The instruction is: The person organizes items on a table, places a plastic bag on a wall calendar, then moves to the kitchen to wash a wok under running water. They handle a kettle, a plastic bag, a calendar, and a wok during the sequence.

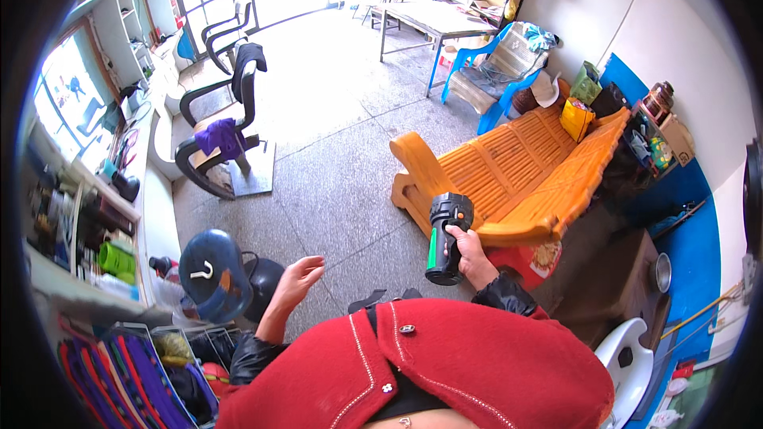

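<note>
My right hand [474, 259] is wrapped around the handle of a black handheld searchlight [444, 238] with a green strip down its side and an orange button. The searchlight is held in front of the near armrest end of a slatted wooden bench [506, 161]. Nothing is in my left hand [296, 284], which hangs over the floor with its thumb apart from the fingers. Close to its left are a dark blue rounded object [208, 292] bearing a white hook shape and a black rounded container [265, 283].
Black-armed salon chairs [247, 95] stand along a mirrored counter [146, 173] on the left. Ahead are a blue plastic armchair [498, 77] and a table [435, 15]. Hanging striped towels [119, 375] are lower left; a white wash basin [620, 363] is lower right.
</note>
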`<state>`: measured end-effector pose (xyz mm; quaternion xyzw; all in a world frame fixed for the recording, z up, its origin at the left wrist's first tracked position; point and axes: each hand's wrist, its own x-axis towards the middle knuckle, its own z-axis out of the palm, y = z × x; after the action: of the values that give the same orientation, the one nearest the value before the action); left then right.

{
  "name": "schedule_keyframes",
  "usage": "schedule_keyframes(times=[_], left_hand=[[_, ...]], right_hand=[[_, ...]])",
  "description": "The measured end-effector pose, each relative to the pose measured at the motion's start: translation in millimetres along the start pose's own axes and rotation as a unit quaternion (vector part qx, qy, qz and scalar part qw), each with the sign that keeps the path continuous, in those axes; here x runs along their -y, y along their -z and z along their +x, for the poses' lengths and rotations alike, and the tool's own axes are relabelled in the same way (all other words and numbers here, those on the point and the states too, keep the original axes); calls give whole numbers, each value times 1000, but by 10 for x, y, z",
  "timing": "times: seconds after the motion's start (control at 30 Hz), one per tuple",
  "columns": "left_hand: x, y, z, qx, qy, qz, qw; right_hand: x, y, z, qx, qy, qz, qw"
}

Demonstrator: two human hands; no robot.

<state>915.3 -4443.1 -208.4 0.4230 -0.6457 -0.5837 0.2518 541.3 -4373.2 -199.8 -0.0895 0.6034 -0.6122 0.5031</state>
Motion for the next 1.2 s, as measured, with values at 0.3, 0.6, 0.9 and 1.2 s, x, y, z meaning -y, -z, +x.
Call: schedule_keyframes(times=[0.3, 0.6, 0.9, 1.2], left_hand=[[88, 1758, 1684, -258, 80, -204, 941], [-392, 3101, 4834, -227, -4, -147, 963], [-830, 3480, 7896, 35, -27, -48, 998], [-833, 4652, 10381, -100, -10, -68, 993]], right_hand=[[780, -1617, 2212, 85, -37, 3, 996], [1337, -2690, 4406, -5, -84, 28, 996], [2175, -3716, 6527, -119, -24, 22, 992], [3219, -5375, 9166, -42, -6, -50, 998]])
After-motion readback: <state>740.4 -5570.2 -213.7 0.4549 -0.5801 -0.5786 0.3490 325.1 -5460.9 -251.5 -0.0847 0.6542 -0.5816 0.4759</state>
